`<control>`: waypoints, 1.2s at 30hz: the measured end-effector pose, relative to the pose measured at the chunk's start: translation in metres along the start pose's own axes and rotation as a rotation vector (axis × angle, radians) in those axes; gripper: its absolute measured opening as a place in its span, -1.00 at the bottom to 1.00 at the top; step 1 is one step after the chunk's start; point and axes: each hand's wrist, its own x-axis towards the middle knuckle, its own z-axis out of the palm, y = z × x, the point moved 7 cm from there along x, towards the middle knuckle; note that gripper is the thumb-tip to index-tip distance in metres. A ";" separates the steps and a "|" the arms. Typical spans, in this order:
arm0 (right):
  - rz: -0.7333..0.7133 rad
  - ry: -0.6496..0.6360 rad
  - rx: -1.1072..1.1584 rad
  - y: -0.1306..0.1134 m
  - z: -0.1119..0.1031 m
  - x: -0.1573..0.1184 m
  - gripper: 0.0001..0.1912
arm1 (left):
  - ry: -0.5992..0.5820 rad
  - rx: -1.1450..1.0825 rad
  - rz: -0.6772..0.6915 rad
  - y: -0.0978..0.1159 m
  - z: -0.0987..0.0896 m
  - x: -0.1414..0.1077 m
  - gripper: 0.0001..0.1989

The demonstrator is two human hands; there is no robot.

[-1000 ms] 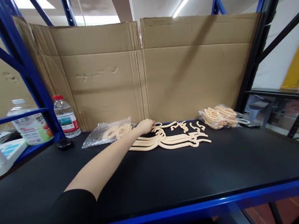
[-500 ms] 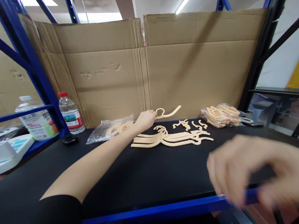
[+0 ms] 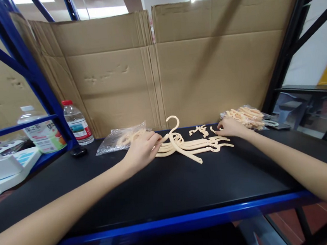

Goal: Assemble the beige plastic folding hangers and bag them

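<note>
My left hand is closed around one arm of a cream clothes hanger, whose round hook stands up and whose other arm slants down to the right. Behind and beneath it, several more cream hangers lie stacked on the black table. My right hand reaches to the far right of the stack, its fingers pinched on a small curved cream piece. More small curved pieces lie in a loose group just left of that hand.
A clear bag of cream parts lies at the left back, a fuller bag at the right back. A red-capped water bottle, a larger bottle and a black mouse-like object stand left. Cardboard walls the back.
My left hand has brought the hanger nearer and turned it, its hook now upright over the stack. My right hand has moved from the front right edge to the small pieces.
</note>
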 end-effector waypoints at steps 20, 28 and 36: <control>0.052 0.119 0.834 -0.006 -0.032 -0.031 -0.72 | 0.046 -0.273 -0.018 0.025 0.027 -0.031 -0.89; -0.052 -0.374 1.292 -0.079 -0.004 -0.075 -0.62 | 0.035 -0.357 -0.082 0.018 0.030 -0.033 -0.81; 0.032 -0.516 1.393 -0.077 0.013 -0.074 -0.72 | 0.031 -0.391 -0.099 0.016 0.031 -0.032 -0.84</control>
